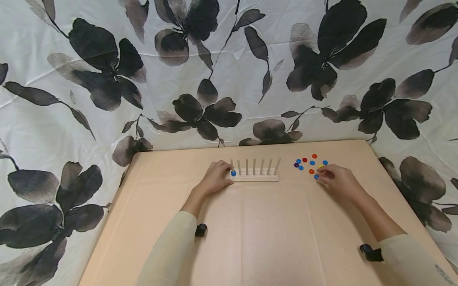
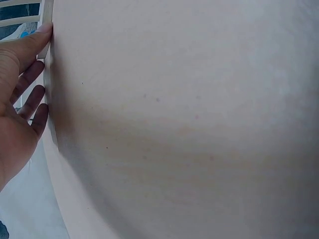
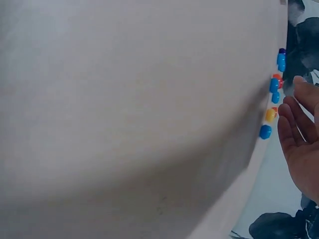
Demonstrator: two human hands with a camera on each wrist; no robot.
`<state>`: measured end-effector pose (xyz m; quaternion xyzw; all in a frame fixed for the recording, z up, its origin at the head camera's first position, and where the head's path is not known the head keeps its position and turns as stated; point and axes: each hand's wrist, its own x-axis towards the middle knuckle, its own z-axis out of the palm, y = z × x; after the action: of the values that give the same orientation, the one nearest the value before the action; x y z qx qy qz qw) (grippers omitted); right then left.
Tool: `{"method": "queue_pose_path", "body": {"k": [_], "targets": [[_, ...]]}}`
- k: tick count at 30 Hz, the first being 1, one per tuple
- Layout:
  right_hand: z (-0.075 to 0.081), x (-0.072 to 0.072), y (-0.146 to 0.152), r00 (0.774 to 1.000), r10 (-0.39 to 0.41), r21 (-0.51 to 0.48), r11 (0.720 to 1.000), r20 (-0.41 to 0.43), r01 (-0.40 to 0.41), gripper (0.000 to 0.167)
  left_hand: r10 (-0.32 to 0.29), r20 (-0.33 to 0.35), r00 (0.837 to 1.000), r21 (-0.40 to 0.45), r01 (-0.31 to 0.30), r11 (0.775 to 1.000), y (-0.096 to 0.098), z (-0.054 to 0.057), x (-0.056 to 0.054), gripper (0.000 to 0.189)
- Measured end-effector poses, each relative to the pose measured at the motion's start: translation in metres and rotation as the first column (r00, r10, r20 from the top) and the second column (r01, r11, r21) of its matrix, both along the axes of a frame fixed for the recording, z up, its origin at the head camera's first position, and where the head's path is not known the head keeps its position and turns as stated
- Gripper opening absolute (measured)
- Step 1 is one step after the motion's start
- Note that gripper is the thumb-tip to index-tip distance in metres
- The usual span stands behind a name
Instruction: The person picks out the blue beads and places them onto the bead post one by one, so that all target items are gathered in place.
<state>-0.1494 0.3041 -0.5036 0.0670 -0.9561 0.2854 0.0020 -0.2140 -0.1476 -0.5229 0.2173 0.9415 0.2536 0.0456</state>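
A wooden peg stand (image 1: 255,178) with a row of upright pegs stands toward the back of the table. On its leftmost peg sits a blue bead (image 1: 233,173). My left hand (image 1: 217,176) grips the stand's left end, thumb at the front and fingers behind; in the left wrist view that thumb (image 2: 44,31) touches the wood. Over the loose beads on the right, my right hand (image 1: 335,177) reaches with thumb and fingers slightly apart. Close to its fingertips lie a blue bead (image 1: 316,176), an orange bead (image 1: 311,171) and a partly hidden yellow bead (image 1: 321,167).
More loose beads spread left of and behind the right hand, among them a red bead (image 1: 305,160) and a dark purple bead (image 1: 296,165). The light table (image 1: 272,230) ends at the back against a floral cloth (image 1: 264,107).
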Motion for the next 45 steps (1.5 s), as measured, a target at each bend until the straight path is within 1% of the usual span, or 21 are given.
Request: {"method": "queue_pose_path", "body": {"k": [8, 15, 20, 23, 31, 37, 40, 45], "targets": [[-0.009, -0.006, 0.007, 0.999, 0.033, 0.017, 0.999, 0.025, -0.034, 0.033, 0.013, 0.006, 1.0, 0.009, -0.013, 1.0, 0.002, 0.003, -0.004, 0.051], [-0.013, -0.013, 0.009, 0.999, 0.04, 0.028, 0.999, 0.025, -0.04, 0.031, 0.014, 0.004, 1.0, 0.002, -0.014, 1.0, 0.005, 0.005, -0.007, 0.052], [-0.015, -0.017, 0.007, 0.998, 0.033, 0.032, 0.999, 0.055, -0.035, 0.035, 0.028, 0.015, 1.0, -0.005, -0.027, 1.0, 0.006, 0.005, -0.009, 0.052], [-0.016, -0.019, 0.006, 0.997, 0.041, 0.044, 0.998, 0.059, -0.044, 0.035, 0.035, 0.018, 0.999, -0.009, -0.035, 0.999, 0.007, 0.004, -0.009, 0.052], [-0.019, -0.027, 0.007, 0.995, 0.087, 0.067, 0.994, 0.045, -0.089, 0.026, 0.044, 0.03, 0.999, -0.01, -0.044, 0.999, 0.008, 0.003, -0.011, 0.053], [-0.021, -0.033, 0.008, 0.995, 0.086, 0.064, 0.994, 0.05, -0.089, 0.025, 0.046, 0.022, 0.999, -0.004, -0.046, 0.999, 0.009, 0.003, -0.011, 0.053], [-0.022, -0.035, 0.009, 0.994, 0.09, 0.053, 0.994, 0.054, -0.093, 0.023, 0.044, 0.014, 0.999, -0.002, -0.044, 0.999, 0.009, 0.002, -0.011, 0.053], [-0.022, -0.038, 0.011, 0.994, 0.107, 0.046, 0.993, 0.038, -0.109, 0.018, 0.049, 0.02, 0.999, -0.006, -0.049, 0.999, 0.01, 0.0, -0.012, 0.053]]}}
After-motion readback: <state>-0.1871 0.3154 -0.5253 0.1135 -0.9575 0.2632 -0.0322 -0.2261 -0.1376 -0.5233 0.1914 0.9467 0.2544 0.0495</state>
